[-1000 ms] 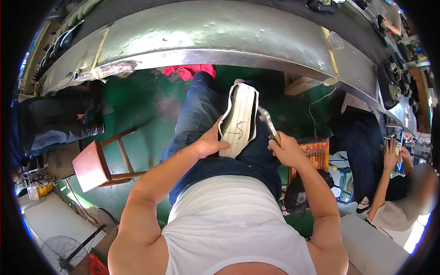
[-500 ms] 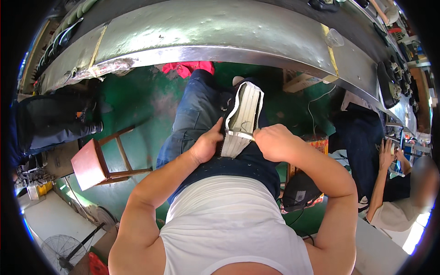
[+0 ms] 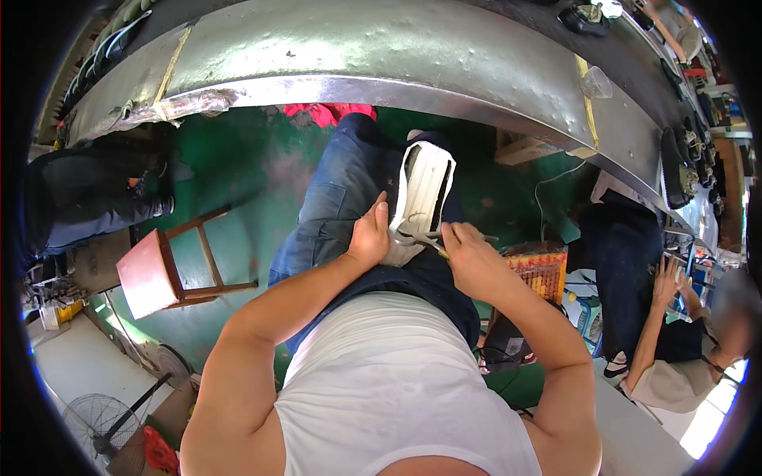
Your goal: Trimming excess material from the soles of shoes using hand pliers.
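A white shoe [image 3: 422, 190] with a pale sole and dark upper rests sole-up on my lap, toe pointing away from me. My left hand [image 3: 370, 234] grips its heel end from the left side. My right hand [image 3: 468, 255] is closed on a thin metal tool [image 3: 429, 240], whose tip touches the shoe near the heel. My legs in blue jeans [image 3: 333, 198] stretch under a long grey metal workbench [image 3: 373, 47].
A red wooden stool [image 3: 155, 271] stands on the green floor at my left. A seated person [image 3: 683, 349] is at the right beside an orange crate [image 3: 544, 270]. More shoes [image 3: 683, 166] lie on the bench at the far right. A fan [image 3: 99, 420] sits lower left.
The shoe has turned and dropped lower on my lap. My right hand has moved from beside the shoe down to its heel end with the tool.
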The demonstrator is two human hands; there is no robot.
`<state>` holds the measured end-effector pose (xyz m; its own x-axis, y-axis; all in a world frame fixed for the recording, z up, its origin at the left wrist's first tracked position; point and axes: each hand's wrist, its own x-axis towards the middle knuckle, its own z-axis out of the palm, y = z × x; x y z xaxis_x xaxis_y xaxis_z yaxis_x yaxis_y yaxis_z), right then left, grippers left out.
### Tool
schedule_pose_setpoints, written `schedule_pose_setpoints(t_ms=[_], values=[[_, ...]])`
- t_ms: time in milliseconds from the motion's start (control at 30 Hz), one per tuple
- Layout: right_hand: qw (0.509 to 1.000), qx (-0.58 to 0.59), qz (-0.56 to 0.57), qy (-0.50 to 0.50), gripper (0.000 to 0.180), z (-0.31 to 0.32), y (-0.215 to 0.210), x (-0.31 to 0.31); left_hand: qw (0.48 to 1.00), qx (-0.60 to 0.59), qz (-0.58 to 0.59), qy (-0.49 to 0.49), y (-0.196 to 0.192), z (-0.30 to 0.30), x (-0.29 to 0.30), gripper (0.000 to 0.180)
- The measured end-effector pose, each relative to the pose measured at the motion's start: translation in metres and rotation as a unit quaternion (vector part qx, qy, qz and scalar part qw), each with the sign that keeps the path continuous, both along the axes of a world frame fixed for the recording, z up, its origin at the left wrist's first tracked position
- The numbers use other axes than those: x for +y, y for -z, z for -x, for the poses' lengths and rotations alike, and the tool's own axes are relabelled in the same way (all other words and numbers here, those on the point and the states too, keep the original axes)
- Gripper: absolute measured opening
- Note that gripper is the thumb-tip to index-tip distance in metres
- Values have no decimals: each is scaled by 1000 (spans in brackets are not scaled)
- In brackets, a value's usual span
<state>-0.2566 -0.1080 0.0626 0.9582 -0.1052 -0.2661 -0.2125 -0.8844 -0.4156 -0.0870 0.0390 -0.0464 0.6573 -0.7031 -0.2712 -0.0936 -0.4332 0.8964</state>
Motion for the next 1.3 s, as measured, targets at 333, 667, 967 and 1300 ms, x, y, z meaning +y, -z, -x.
schedule_pose_setpoints(t_ms=[333, 667, 967, 1300], values=[[995, 14, 38, 90, 34, -17, 16, -25, 972, -187, 63, 129, 3, -9, 1, 53], [984, -3, -61, 170, 40, 11, 29, -17, 921, -197, -118, 313, -43, -25, -15, 64], [987, -34, 102, 119, 40, -29, 18, -62, 924, -178, -124, 314, -47, -26, -24, 64], [983, 17, -55, 173, 15, -11, 33, -76, 877, -213, -186, 389, -78, -25, -38, 63]])
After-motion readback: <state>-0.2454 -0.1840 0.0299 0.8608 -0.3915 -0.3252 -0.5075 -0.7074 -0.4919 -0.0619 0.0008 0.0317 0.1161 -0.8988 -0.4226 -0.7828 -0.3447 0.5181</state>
